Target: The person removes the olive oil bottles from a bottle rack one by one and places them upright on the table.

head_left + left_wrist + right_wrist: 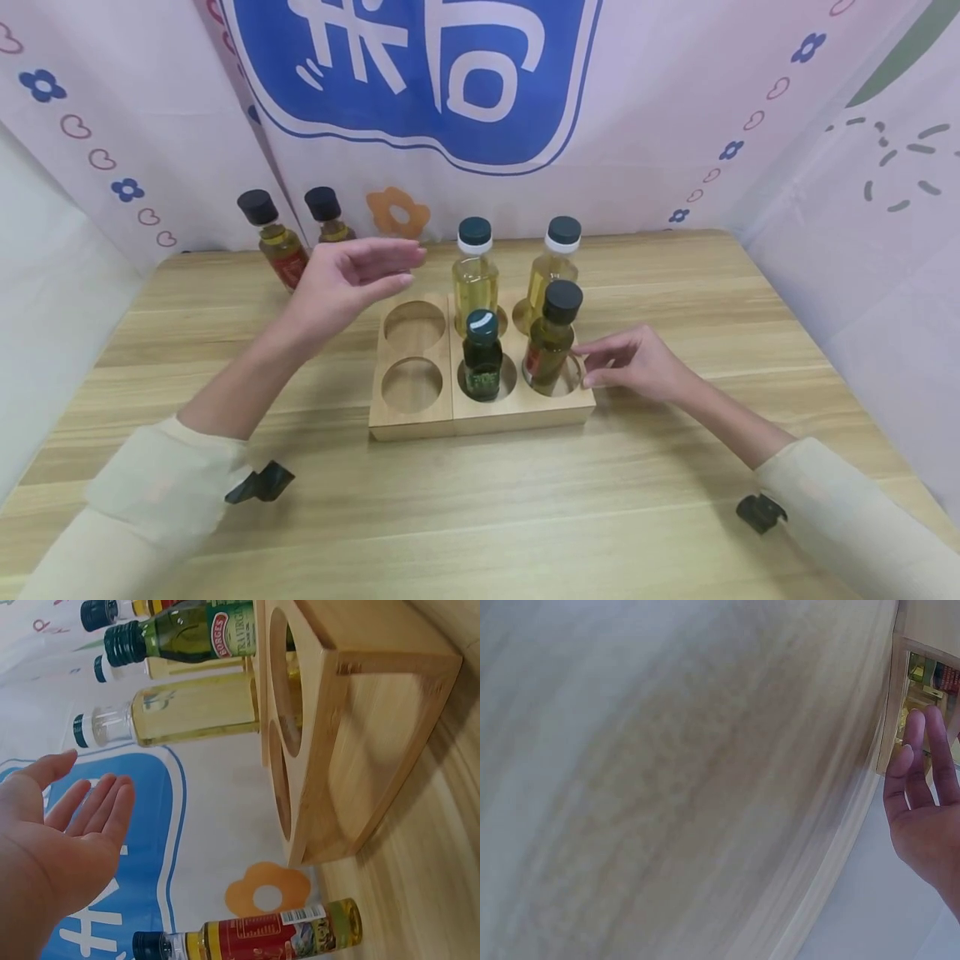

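My left hand point(341, 283) is raised in the air with its fingers extended and nothing in them, above and left of a wooden bottle rack point(412, 422). In the left wrist view that hand point(67, 840) is palm up, apart from the bottles. My right hand point(633, 364) is at the rack's right end, fingertips at its edge beside a dark-capped bottle with a red label point(552, 342). The right wrist view shows this hand's point(926, 795) fingers extended at the rack's open end. A green olive oil bottle point(482, 358) and two pale oil bottles point(476, 279) point(553, 271) stand in the rack.
Two dark-capped bottles point(281, 250) point(326, 212) stand at the back left of the wooden table point(480, 517), one partly behind the left hand. Two round holes point(412, 385) form the rack's left section. A printed cloth point(637, 108) hangs behind the table.
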A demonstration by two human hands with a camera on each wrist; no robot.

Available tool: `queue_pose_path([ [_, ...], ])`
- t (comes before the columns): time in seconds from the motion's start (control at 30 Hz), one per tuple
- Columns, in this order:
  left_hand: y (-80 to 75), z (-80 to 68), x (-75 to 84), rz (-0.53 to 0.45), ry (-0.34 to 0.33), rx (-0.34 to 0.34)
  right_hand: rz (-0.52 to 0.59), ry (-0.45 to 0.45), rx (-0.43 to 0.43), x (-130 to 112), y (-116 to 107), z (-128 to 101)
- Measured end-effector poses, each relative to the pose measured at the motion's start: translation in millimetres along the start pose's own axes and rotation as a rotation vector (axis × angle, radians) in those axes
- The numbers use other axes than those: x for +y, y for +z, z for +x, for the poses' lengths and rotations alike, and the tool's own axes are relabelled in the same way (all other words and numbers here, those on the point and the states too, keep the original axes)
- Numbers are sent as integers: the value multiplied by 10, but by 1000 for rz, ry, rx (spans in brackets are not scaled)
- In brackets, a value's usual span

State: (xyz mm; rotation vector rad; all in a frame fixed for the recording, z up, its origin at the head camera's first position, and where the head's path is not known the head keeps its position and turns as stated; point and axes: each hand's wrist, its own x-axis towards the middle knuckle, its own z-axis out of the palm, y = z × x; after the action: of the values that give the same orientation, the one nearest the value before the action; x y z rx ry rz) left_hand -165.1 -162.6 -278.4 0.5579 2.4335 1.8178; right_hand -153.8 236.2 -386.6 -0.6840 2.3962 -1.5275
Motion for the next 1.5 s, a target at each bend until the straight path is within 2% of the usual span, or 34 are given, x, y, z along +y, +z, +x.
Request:
queue_pose_path([
  [0.47,142,-50,-19,-153,-45,-150,8,-2,4,-1,2,1],
  [0.7,225,-71,-27,-173,-46,-234,4,0,7,15,1,1],
  [1.07,338,-78,-57,-141,-50,-263,25,-11,3,17,9,-2],
  [1.5,467,-64,-103,-171,-66,-284,19,-22,5,33,14,-1],
])
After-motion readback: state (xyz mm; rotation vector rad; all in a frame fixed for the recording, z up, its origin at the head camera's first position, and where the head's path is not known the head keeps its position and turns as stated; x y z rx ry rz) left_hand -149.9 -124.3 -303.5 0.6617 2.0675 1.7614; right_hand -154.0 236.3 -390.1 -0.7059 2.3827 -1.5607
